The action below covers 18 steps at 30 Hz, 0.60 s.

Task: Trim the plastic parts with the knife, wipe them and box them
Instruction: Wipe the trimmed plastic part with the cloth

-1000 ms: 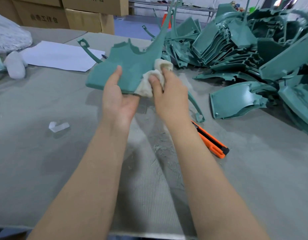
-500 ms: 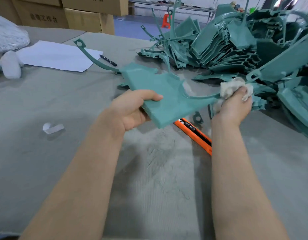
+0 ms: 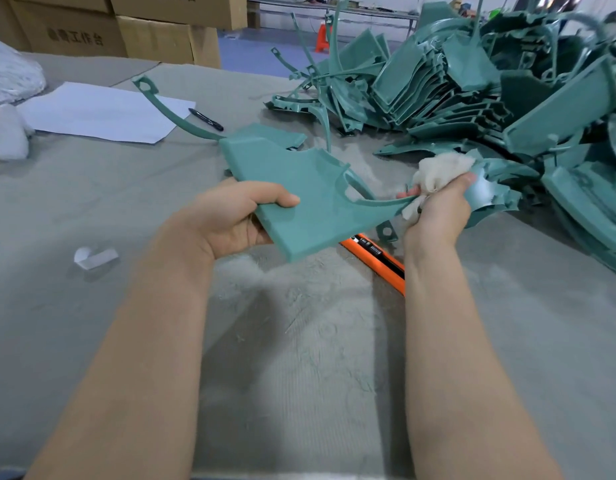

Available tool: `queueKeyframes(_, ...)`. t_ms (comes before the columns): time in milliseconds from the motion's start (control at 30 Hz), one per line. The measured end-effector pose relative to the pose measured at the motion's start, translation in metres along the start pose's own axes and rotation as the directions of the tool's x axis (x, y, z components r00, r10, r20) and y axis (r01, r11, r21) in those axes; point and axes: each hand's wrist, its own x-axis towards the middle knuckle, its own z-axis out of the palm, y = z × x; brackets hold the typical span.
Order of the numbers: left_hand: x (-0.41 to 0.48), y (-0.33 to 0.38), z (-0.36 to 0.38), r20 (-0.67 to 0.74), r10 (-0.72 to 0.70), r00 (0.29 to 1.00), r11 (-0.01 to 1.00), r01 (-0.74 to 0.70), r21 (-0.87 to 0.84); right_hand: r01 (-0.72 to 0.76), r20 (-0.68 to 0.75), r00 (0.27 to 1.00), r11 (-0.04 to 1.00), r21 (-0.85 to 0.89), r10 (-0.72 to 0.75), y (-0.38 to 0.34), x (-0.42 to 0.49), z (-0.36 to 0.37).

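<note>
Wiping cloth [image 3: 438, 169]: since a second ago it is sitting no longer on the flat face of the green plastic part [image 3: 299, 199] but at the end of that part's thin right-side arm, and the part itself is now lying nearly flat instead of standing up toward the camera. Left hand [image 3: 230, 220]: gripping the near left edge of the part's panel, thumb lying on top, fingers curling underneath. Right hand [image 3: 438, 213]: pinching the bunched cloth around the thin arm's tip, well apart from the left hand. Part: hanging above the worktop [image 3: 92, 306] between the two hands, its second thin arm [image 3: 168, 112] curving away to the far left over the white paper sheet [image 3: 98, 112]. Orange knife [image 3: 379, 258]: lying on the worktop under the part, its ends being hidden by the panel and the right wrist. Pile of green parts [image 3: 472, 84]: filling the far right of the worktop, just beyond the right hand. Fine shavings [image 3: 334, 341]: dusting the cloth-covered surface between the forearms. Black pen [image 3: 206, 119]: resting at the paper's right edge. Small white scrap [image 3: 95, 258]: lying left of the left forearm. Cardboard boxes [image 3: 154, 39]: standing beyond the far edge.
</note>
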Motion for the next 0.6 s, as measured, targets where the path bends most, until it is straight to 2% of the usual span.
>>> queueKeyframes(133,0.0,0.004,-0.009,-0.129,0.007,0.992,1.0,-0.007,0.005,0.033,-0.078,0.997,0.995,0.099,-0.025,-0.012,0.011,-0.009)
queueKeyframes(267,0.0,0.005,-0.007,-0.157,0.007,0.988,1.0,-0.007,0.0,0.121,0.217,0.968,0.992,0.014,-0.122,-0.014,0.003,-0.004)
queueKeyframes(300,-0.001,0.005,-0.008,-0.155,0.004,0.988,1.0,-0.004,-0.004,0.15,0.238,0.961,0.989,-0.011,-0.143,-0.013,-0.001,-0.001)
queueKeyframes(367,-0.003,0.007,-0.012,-0.136,-0.009,0.991,1.0,0.008,-0.005,0.169,0.192,0.968,0.985,-0.028,-0.161,-0.014,-0.005,0.0)
queueKeyframes(467,-0.004,0.008,-0.014,-0.142,-0.012,0.99,1.0,0.011,-0.01,0.036,0.107,0.993,0.996,0.079,-0.045,-0.02,-0.001,-0.004)
queueKeyframes(533,-0.002,0.008,-0.011,-0.159,0.015,0.987,0.999,-0.022,-0.044,-0.058,0.108,0.993,0.983,0.176,0.04,-0.02,0.0,-0.006)
queueKeyframes(600,-0.001,0.007,-0.011,-0.192,0.047,0.98,0.994,-0.065,-0.089,-0.063,0.129,0.991,0.975,0.211,0.036,-0.018,0.0,-0.006)
